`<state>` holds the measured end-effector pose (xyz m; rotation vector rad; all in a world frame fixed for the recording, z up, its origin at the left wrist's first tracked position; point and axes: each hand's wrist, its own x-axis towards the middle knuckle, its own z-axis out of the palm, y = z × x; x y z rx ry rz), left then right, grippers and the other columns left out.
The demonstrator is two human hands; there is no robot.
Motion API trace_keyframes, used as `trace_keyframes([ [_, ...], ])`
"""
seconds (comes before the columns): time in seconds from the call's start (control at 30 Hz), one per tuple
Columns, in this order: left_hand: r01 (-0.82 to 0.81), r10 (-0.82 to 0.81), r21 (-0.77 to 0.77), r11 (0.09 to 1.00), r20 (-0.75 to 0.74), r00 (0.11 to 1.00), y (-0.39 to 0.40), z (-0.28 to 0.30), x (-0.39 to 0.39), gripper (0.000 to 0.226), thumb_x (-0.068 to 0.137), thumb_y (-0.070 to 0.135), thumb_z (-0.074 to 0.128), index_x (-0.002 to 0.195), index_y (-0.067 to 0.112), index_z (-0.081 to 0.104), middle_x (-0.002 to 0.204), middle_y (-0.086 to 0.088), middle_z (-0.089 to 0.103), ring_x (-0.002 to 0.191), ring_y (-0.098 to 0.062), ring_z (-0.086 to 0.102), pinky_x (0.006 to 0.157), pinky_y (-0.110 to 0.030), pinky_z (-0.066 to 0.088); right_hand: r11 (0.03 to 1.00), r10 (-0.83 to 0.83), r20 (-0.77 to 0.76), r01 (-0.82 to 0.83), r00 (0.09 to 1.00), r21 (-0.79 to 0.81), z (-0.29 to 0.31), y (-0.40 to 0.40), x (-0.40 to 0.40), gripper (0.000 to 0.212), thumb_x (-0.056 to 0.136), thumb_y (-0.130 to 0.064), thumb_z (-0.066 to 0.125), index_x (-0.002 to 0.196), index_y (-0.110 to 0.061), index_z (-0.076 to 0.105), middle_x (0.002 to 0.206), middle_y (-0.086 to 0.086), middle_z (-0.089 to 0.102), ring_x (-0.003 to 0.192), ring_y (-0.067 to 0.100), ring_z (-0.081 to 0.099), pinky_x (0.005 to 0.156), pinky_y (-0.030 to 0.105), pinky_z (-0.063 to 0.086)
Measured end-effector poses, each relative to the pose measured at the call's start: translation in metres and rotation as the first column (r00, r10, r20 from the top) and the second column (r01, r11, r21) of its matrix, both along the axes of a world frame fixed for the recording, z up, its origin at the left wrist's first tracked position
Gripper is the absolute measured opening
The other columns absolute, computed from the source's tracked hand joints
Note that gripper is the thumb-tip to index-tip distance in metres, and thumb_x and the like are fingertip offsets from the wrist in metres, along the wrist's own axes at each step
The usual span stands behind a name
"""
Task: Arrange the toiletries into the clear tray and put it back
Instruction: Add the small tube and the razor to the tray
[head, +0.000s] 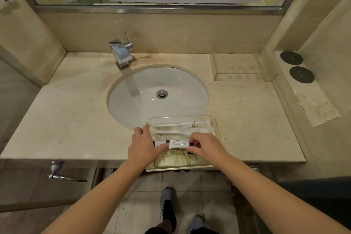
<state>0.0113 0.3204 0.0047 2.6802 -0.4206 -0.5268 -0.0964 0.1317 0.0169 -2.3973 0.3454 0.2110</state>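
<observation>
At a marble bathroom counter (62, 119), a person settles a small white tube (178, 144) into the clear tray (216, 125), which sits at the counter's front edge just before the sink (157, 91), its near side slightly overhanging. The right hand (206, 145) pinches the tube's right end; the left hand (145, 143) rests fingers on the tray's left side, thumb against the tube's left end, its grip loose rather than clenched. Two wrapped toothbrushes (176, 125) already lie lengthwise at the far side of the tray, and striped flat packets (178, 159) fill the near side, with a dark item partly hidden under the tube. The step appears to be laying the tube parallel to the other pieces in the middle row. Doing it well likely means lowering it flat, keeping it clear of the toothbrush wrappers, and steadying the tray so it does not tip off the edge. A second clear holder (245, 77) stands at the counter's back right, near two dark discs (296, 66), plausibly where the tray returns.
</observation>
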Motion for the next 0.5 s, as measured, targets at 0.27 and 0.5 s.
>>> trace_keyframes([
  [0.27,0.004,-0.004,0.024,1.000,-0.003,1.000,0.000,0.001,-0.001,0.096,0.071,0.056,0.072,0.143,0.014,0.025,0.136,-0.009,0.031,0.125,-0.029,0.041,0.089,-0.043,0.048,0.989,-0.118,-0.041,0.121,0.992,0.088,-0.012,-0.004,-0.007,0.013,0.084,-0.028,0.070,0.089,-0.018,0.063,0.080,0.000,0.067,0.074,0.018,0.062,0.068,0.032,0.050],
  [0.5,0.180,-0.197,0.091,0.979,0.232,0.953,-0.011,0.005,-0.009,0.097,0.068,0.058,0.072,0.144,0.019,0.027,0.143,-0.009,0.028,0.127,-0.029,0.036,0.102,-0.037,0.039,0.995,-0.061,-0.089,0.054,0.994,-0.081,-0.009,-0.040,-0.025,0.014,0.085,-0.033,0.068,0.091,-0.021,0.064,0.081,-0.006,0.064,0.077,0.016,0.059,0.069,0.033,0.049],
])
